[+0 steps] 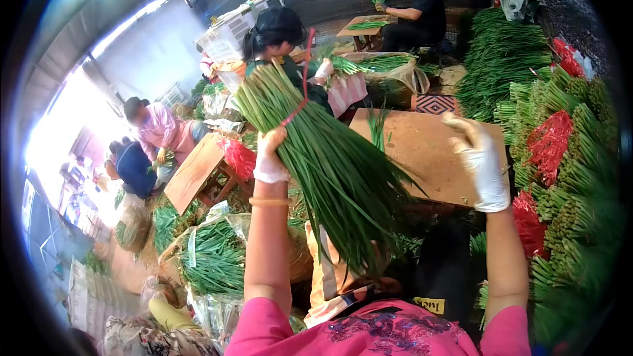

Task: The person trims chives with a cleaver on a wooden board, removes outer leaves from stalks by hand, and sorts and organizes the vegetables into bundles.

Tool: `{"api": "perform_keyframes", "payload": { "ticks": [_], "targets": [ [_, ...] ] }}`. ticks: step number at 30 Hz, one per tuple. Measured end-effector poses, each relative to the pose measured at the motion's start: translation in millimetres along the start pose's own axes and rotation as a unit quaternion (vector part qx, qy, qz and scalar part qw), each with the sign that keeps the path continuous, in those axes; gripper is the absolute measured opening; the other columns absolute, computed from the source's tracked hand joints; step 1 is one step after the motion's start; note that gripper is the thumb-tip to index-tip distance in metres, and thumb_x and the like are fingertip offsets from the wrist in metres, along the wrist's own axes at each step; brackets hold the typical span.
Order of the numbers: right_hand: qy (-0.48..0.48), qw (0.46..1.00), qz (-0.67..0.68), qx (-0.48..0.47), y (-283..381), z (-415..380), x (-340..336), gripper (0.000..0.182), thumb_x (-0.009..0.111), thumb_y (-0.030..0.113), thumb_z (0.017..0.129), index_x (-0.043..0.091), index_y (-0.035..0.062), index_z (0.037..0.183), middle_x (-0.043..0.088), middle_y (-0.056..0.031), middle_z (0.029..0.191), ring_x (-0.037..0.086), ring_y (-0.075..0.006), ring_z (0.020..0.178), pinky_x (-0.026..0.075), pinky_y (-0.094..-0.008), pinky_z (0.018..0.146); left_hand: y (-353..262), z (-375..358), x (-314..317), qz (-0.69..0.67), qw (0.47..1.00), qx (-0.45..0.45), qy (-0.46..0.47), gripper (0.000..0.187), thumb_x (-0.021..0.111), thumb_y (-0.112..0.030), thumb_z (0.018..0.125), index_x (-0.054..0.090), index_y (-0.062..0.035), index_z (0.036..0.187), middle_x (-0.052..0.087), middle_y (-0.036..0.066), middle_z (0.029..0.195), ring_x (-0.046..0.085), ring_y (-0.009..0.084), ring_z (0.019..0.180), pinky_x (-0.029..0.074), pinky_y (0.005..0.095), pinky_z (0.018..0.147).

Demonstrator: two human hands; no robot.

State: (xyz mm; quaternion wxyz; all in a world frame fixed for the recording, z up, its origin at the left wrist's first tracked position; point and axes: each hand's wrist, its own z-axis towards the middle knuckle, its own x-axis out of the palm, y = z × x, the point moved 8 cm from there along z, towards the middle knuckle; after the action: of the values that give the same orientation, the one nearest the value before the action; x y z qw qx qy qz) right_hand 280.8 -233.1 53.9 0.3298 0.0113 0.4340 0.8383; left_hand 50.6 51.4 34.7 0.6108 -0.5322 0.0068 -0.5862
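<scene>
So the bunch of leafy green stalks [333, 161] is held up in the air, in front of the wearer and by the left side of the bench [452, 158]. I'd guess it's fairly light for its bulk, firm at the pale ends but floppy and a bit slippery down the leaves, which probably bruise if squeezed hard. Best hold is near the pale ends by the red tie [305, 82], and that's about where the left hand [270, 151] has it, fingers closed round the stalks (can't see all of them, the bunch hides some). Left forearm is nearly upright, leaves fanning down toward the lap. Right hand [484, 168] is raised over the bench's right side, fingers loosely open and a little curled, nothing in them, well apart from the bunch.
</scene>
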Motion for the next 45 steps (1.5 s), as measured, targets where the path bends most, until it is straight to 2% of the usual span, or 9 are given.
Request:
{"api": "perform_keyframes", "payload": {
  "ticks": [5, 6, 12, 20, 25, 27, 33, 42, 45],
  "targets": [
    [0.008, 0.965, -0.256, -0.049, 55, -31, 85, 0.076, 0.076, 0.035, 0.066, 0.045, -0.0039, 0.124, 0.054, -0.0254, 0.115, 0.052, -0.0369, 0.108, 0.042, -0.0387, 0.091, 37, -83, 50, -0.044, 0.997, -0.058, 0.007, 0.065, 0.056, -0.014, 0.076, 0.032, 0.0016, 0.135, 0.053, 0.018, 0.12, 0.054, 0.0286, 0.108, 0.044, 0.0419, 0.094],
    [0.084, 0.978, -0.102, 0.159, 54, -34, 118, 0.081, 0.076, 0.036, 0.063, 0.043, -0.0044, 0.125, 0.053, -0.0261, 0.115, 0.052, -0.0386, 0.107, 0.041, -0.0383, 0.092, 8, -69, 66, 0.03, 0.991, -0.096, 0.089, 0.076, 0.062, -0.023, 0.073, 0.03, 0.0063, 0.136, 0.051, 0.02, 0.124, 0.052, 0.03, 0.112, 0.042, 0.0421, 0.096],
    [-0.053, 0.871, 0.46, 0.167, 16, -90, 178, 0.079, 0.071, 0.007, 0.072, 0.028, -0.003, 0.137, 0.052, -0.0114, 0.123, 0.05, -0.015, 0.108, 0.04, -0.0275, 0.093, 19, -74, 159, 0.148, 0.968, -0.135, 0.151, 0.082, 0.068, -0.031, 0.072, 0.03, -0.0005, 0.137, 0.05, 0.019, 0.125, 0.054, 0.0306, 0.107, 0.046, 0.0432, 0.093],
    [-0.282, 0.867, 0.385, 0.14, 59, -94, 67, 0.058, 0.066, 0.004, 0.075, 0.043, -0.0044, 0.127, 0.057, -0.0106, 0.116, 0.054, -0.0162, 0.103, 0.042, -0.03, 0.092, 81, -111, 163, 0.228, 0.902, -0.324, 0.171, 0.054, 0.068, -0.006, 0.072, 0.049, -0.0012, 0.122, 0.06, 0.01, 0.107, 0.062, 0.0195, 0.088, 0.052, 0.0323, 0.076],
    [-0.429, 0.884, 0.177, 0.06, 133, -96, -92, 0.068, 0.065, 0.006, 0.076, 0.032, -0.0052, 0.134, 0.061, -0.0092, 0.095, 0.058, -0.0143, 0.082, 0.048, -0.0249, 0.08, 200, -201, 103, 0.35, 0.784, -0.28, 0.43, 0.052, 0.064, -0.009, 0.082, 0.044, -0.0012, 0.13, 0.062, 0.01, 0.109, 0.058, 0.0206, 0.099, 0.044, 0.0324, 0.091],
    [-0.423, 0.906, 0.012, 0.021, 177, -86, -166, 0.068, 0.066, 0.008, 0.078, 0.031, -0.0076, 0.133, 0.061, -0.0118, 0.096, 0.059, -0.0175, 0.087, 0.047, -0.0281, 0.084, 212, -220, 110, 0.155, 0.792, -0.487, 0.333, 0.057, 0.065, -0.011, 0.082, 0.041, -0.0023, 0.133, 0.061, 0.014, 0.111, 0.058, 0.0202, 0.1, 0.045, 0.0318, 0.091],
    [-0.413, 0.774, -0.445, -0.181, 309, -74, -287, 0.052, 0.06, 0.005, 0.073, 0.048, -0.0026, 0.122, 0.06, -0.0121, 0.108, 0.058, -0.0203, 0.095, 0.045, -0.0293, 0.087, 211, -186, 17, 0.29, 0.81, -0.466, 0.209, 0.058, 0.065, -0.014, 0.083, 0.041, -0.0002, 0.133, 0.062, 0.015, 0.107, 0.058, 0.0183, 0.099, 0.045, 0.0301, 0.089],
    [0.052, 0.45, -0.849, 0.271, 115, -220, -338, 0.074, 0.069, 0.005, 0.068, 0.038, 0.0102, 0.135, 0.051, -0.0101, 0.128, 0.049, -0.0293, 0.118, 0.038, -0.0373, 0.102, 194, -201, -110, 0.352, 0.782, -0.512, 0.046, 0.049, 0.061, -0.007, 0.083, 0.046, -0.0017, 0.129, 0.064, 0.009, 0.103, 0.061, 0.0155, 0.088, 0.049, 0.0247, 0.069],
    [0.022, 0.526, -0.799, 0.292, 45, -310, -400, 0.068, 0.052, -0.002, 0.072, 0.036, 0.0126, 0.136, 0.047, -0.0131, 0.132, 0.049, -0.0288, 0.117, 0.041, -0.0367, 0.097, 188, -198, -135, 0.44, 0.748, -0.496, 0.011, 0.046, 0.063, -0.007, 0.082, 0.05, -0.0025, 0.126, 0.065, 0.008, 0.097, 0.059, 0.0127, 0.072, 0.049, 0.0235, 0.066]
  ]
}}
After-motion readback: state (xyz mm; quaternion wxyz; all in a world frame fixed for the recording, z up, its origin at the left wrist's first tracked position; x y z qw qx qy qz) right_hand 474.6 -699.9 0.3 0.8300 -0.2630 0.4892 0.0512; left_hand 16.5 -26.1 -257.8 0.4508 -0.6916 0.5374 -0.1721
